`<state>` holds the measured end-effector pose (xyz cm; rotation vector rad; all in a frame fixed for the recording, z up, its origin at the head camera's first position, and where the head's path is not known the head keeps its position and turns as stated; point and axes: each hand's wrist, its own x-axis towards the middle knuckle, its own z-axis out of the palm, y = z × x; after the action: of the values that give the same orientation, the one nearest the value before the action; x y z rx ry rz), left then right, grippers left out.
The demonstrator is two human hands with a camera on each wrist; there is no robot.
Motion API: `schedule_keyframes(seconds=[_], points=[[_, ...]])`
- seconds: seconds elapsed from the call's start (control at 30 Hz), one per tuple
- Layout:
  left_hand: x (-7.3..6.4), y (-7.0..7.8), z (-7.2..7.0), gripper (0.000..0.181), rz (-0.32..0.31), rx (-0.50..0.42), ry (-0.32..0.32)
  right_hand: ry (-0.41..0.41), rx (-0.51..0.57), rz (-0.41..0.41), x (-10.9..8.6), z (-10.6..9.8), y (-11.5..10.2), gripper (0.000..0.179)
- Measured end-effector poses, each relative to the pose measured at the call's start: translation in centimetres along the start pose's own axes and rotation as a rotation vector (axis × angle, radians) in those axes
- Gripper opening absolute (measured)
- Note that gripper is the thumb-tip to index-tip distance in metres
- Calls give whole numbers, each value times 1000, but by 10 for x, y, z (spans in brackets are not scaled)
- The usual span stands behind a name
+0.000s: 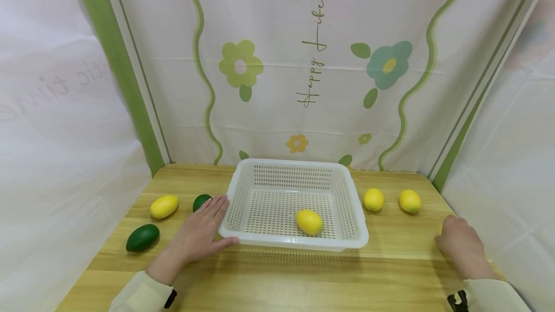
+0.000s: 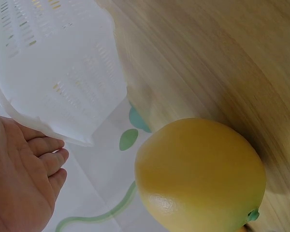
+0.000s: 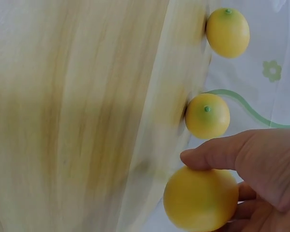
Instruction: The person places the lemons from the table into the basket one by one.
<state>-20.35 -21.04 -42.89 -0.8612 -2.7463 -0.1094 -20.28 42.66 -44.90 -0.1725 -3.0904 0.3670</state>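
Right-hand grip: right hand [image 1: 459, 240] closed on a held lemon [image 3: 200, 200]; thumb laid over the near side, fingers wrapped behind, opened only to fruit width.
Held lemon: located at 3 o'clock from the basket, near the tabletop's side edge; whether tabletop contact is kept cannot be told.
Left-hand grip: left hand [image 1: 199, 232] opened flat, fingers extended, nothing grasped; basket rim touched at 8 to 9 o'clock, probably so the basket is steadied.
Basket [image 1: 295, 241]: set centrally, open side up, presumably so it can be reached from both sides.
Basket contents: one yellow lemon [image 1: 310, 222], toward 5 o'clock.
3 o'clock side: inner lemon [image 1: 374, 200] and outer lemon [image 1: 409, 201], spaced apart.
9 o'clock side: green fruit [image 1: 201, 201], partly hidden by fingers; left lemon [image 1: 165, 206] beyond; dark green fruit [image 1: 143, 238] nearer 8.
Support: wood-grain tabletop [image 1: 295, 283].
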Motion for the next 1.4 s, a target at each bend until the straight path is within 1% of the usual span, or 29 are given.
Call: schedule_keyframes(seconds=[0.1,0.2,0.3,0.4,0.6,0.83,1.0,1.27,1.4], points=[[0,0,0,98,-1,0,-3,26,-11,-29,1,0,-2,36],[0,0,0,99,-2,-1,-2,62,-30,-68,1,0,-6,48],[0,0,0,98,1,-1,3,114,-52,-115,1,0,-9,62],[0,0,0,98,4,-3,10,170,-64,-157,0,2,-12,68],[0,0,1,98,9,-4,27,276,-63,-248,1,3,-18,67],[0,-1,1,99,0,-6,3,410,-67,-394,3,1,-28,67],[0,-1,0,98,5,-8,6,490,-75,-512,5,-6,-39,69],[0,0,0,98,7,-4,5,533,-77,-633,5,-15,-58,68],[0,0,-1,98,8,-7,5,545,-90,-657,5,-19,-67,67]])
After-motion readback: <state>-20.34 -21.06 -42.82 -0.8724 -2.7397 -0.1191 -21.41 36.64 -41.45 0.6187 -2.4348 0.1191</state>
